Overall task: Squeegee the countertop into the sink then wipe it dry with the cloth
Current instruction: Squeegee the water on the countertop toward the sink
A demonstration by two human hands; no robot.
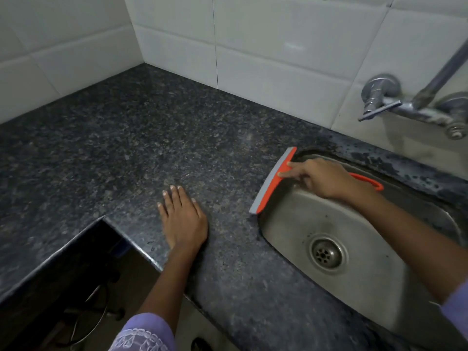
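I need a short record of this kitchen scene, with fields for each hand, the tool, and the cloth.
left hand: flat on the countertop, fingers straight
right hand: grips the squeegee
squeegee: orange with grey blade, at the left rim of the sink
tap: on the tiled wall, above the sink
cloth: not in view

1. Home kitchen, small and plain
2. Dark speckled granite counter, L-shaped, runs into the far left wall corner
3. Steel sink with drain strainer set into counter's right end
4. Wall-mounted chrome tap above sink
5. White tile on both walls behind counter
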